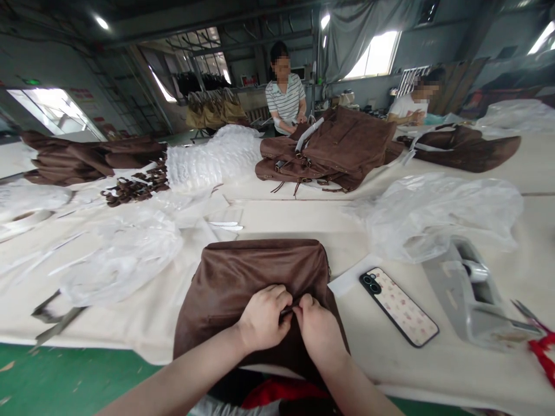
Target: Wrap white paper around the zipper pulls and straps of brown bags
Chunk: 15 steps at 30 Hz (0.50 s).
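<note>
A brown leather-look bag [260,260] lies flat on the cream-covered table right in front of me. Both my hands are over its right-hand half, close together. The fingers of my left hand [266,315] are curled and pinch a small dark brown piece at the bag's surface. My right hand [318,323] pinches at the same spot from the other side, thumb and fingers pressed together. What exactly the piece is, a fold or a strap end, I cannot make out, since the fingers cover most of it.
To the right lie a phone [403,306], a grey tray [468,289] and red-handled scissors [540,346]. Clear plastic bags [446,214] flank the work area. Brown bags [342,144] are piled across the table, near a person in a striped shirt [286,95]. Another person [410,107] sits behind at right.
</note>
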### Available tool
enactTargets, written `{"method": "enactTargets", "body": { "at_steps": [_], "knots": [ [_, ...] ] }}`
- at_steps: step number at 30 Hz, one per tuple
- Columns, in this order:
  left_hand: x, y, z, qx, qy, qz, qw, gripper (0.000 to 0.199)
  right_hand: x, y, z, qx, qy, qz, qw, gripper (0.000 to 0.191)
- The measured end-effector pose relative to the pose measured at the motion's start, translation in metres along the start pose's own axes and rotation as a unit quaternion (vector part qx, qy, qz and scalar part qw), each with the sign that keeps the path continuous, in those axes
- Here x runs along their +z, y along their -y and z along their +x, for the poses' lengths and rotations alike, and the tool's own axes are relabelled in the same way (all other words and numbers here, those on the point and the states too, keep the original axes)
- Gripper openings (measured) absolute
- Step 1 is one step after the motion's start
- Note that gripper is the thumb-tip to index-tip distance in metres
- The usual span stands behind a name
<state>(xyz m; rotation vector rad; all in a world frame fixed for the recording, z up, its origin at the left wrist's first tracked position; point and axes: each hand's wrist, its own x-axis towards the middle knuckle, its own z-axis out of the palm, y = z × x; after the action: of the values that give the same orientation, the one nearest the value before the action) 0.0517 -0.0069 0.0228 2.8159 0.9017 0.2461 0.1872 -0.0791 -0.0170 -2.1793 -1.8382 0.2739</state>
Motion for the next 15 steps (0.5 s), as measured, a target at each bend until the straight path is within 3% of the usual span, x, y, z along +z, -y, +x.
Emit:
{"method": "enactTargets", "body": {
  "at_steps": [6,15],
  "knots": [
    [0.007,0.006,0.000,-0.018,0.009,0.006,1.000,0.004,0.001,-0.009,-0.012,-0.038,-0.028,0.073,0.996,0.006],
    [0.019,-0.016,-0.003,-0.082,-0.039,0.079,0.993,0.003,0.003,-0.008,-0.018,-0.058,-0.047,0.029,0.997,0.010]
  ]
}}
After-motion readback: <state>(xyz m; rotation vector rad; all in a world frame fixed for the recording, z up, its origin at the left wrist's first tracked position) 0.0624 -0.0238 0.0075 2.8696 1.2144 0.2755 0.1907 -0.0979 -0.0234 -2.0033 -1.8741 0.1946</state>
